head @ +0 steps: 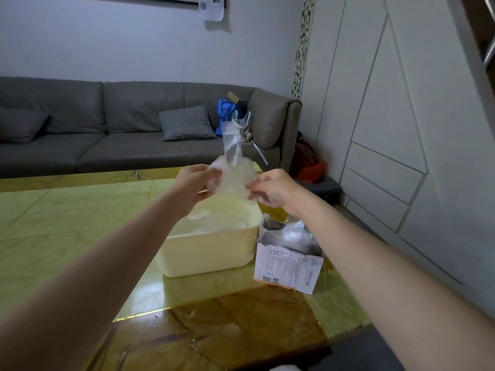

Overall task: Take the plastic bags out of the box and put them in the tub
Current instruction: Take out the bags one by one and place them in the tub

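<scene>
Both hands holding a clear plastic bag up over the tub

The left hand [197, 184] and right hand [273, 190] each pinch a side of the crinkly bag [232, 175], right above the far end of the cream tub [211, 253]. One end of the bag sticks up. The torn-open box [290, 266] sits just beside the tub on its right, touching or nearly so, with more plastic [288, 232] poking out the top. Both sit on the yellow-green table [67, 223]. Beyond the tub there's a grey sofa [120, 129] with a checked cushion [186, 123].
</scene>
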